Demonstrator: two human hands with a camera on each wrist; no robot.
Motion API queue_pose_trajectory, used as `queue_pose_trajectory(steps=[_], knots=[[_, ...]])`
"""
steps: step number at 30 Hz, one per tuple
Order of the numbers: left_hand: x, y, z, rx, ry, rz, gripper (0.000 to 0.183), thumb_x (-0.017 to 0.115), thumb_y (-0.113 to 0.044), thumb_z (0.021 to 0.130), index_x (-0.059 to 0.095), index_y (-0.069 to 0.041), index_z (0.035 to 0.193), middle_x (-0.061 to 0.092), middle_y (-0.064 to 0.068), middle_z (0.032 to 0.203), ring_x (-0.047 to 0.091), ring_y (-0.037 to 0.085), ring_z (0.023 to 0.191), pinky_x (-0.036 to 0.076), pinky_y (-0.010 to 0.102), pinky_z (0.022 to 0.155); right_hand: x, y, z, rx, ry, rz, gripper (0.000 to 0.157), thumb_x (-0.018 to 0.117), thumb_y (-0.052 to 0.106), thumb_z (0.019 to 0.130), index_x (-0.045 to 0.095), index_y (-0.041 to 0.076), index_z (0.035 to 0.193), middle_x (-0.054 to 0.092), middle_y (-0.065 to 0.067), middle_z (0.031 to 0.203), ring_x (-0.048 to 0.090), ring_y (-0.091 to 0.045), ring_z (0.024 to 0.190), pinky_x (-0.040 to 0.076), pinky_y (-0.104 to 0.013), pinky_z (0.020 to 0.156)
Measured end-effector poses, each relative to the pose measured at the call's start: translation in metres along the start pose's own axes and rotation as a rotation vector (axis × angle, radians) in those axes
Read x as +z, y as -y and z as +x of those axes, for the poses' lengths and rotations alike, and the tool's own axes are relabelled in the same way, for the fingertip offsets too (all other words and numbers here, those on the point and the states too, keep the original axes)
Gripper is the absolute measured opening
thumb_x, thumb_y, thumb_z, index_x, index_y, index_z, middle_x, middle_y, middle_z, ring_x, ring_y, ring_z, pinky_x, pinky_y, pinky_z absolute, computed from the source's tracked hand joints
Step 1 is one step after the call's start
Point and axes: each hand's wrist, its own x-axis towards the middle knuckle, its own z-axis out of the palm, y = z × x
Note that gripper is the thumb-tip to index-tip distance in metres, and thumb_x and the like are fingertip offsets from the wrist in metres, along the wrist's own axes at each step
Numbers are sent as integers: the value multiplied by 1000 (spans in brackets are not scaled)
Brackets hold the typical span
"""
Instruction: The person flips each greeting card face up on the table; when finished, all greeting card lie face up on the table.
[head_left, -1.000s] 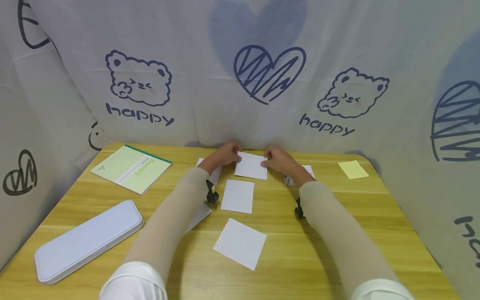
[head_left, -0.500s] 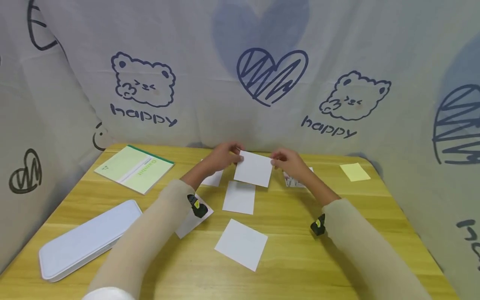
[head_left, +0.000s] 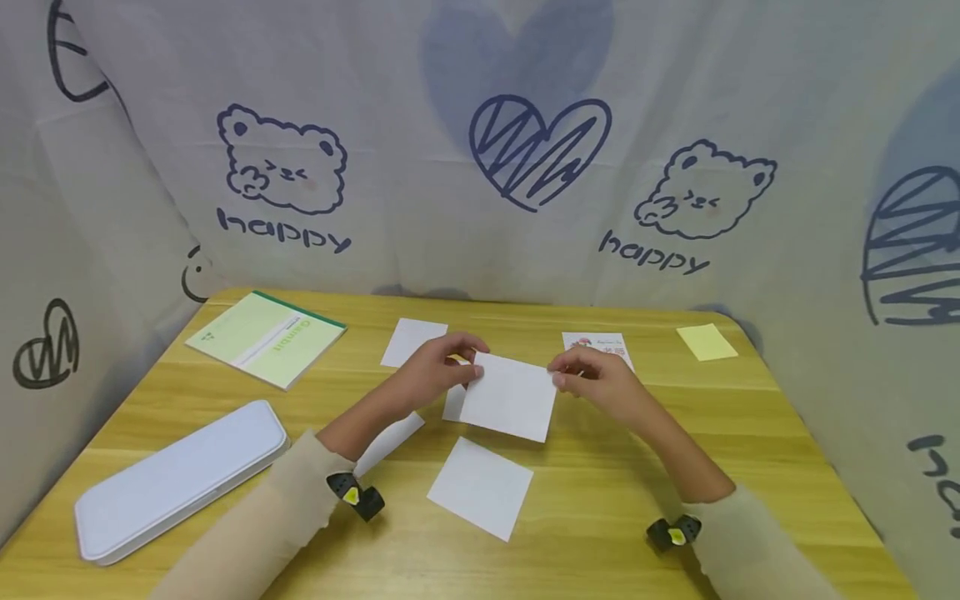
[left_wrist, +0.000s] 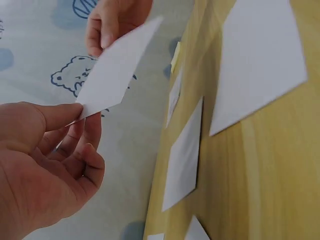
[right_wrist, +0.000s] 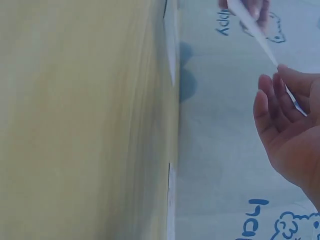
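Observation:
Both hands hold one white square card (head_left: 512, 398) in the air above the middle of the table. My left hand (head_left: 431, 375) pinches its left edge between thumb and fingers; in the left wrist view the thumb lies on top of the card (left_wrist: 117, 70). Its right edge is pinched by my right hand (head_left: 600, 375), the thumb towards me. Beneath it, another white card (head_left: 453, 404) is mostly covered. A white card (head_left: 480, 487) lies nearer me, turned at an angle. Partly behind the left arm is one more white card (head_left: 390, 442).
At the back lie a white card (head_left: 412, 340) and a printed card (head_left: 600, 342), partly behind the right hand. A green-edged notepad (head_left: 266, 337) and a pale case (head_left: 180, 483) are on the left. Yellow sticky notes (head_left: 707, 342) lie at the back right of the wooden table (head_left: 600, 533).
Both hands have lifted the white card off the table's back edge and drawn it towards me, over the middle card. The back-left card and the printed card are less covered.

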Motion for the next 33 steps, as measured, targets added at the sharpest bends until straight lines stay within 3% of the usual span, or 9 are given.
queue_pose_trajectory(steps=[5,9,14,17,21,28,33], knots=[[2,7,-4,-16,15,5,31,65,-16,98,62,-12,129,60,9,115,61,19,90,51,44,87,2,6,-13,14,58,46,18,69,15,96,71,9,113,69,-8,103,65,-24,91,57,-30,78],[3,12,-6,-38,25,11,32,66,-15,98,63,-13,130,61,8,115,60,20,89,50,40,83,5,7,-16,-34,99,23,18,70,14,95,72,12,113,69,-4,108,63,-21,96,56,-29,81],[5,16,-6,-48,76,0,40,67,-20,98,59,-13,137,61,10,125,62,20,91,53,41,83,8,11,-18,-89,95,64,13,69,8,95,73,11,107,70,-4,102,64,-18,87,57,-29,76],[6,17,-6,-32,101,-1,46,67,-26,98,56,-16,141,58,13,137,63,20,95,53,43,86,9,14,-19,-118,56,110,9,67,8,96,71,7,104,68,-8,95,63,-21,80,57,-29,71],[7,17,-7,25,90,-35,40,66,-27,99,59,-17,137,56,15,141,63,21,104,51,49,94,8,16,-19,-121,-36,143,10,63,11,100,68,2,103,65,-11,89,62,-22,77,56,-29,69],[7,15,-6,103,59,-172,31,61,-22,102,63,-5,128,65,14,126,65,35,106,45,57,104,1,12,-14,12,-227,168,23,64,23,101,66,1,105,65,-7,84,63,-21,77,56,-28,68],[9,14,-6,105,15,-212,27,62,-20,101,65,-3,123,67,15,116,66,32,104,45,59,103,-2,9,-10,103,-300,256,28,63,23,101,64,-4,110,65,-4,84,63,-14,74,56,-25,67]])
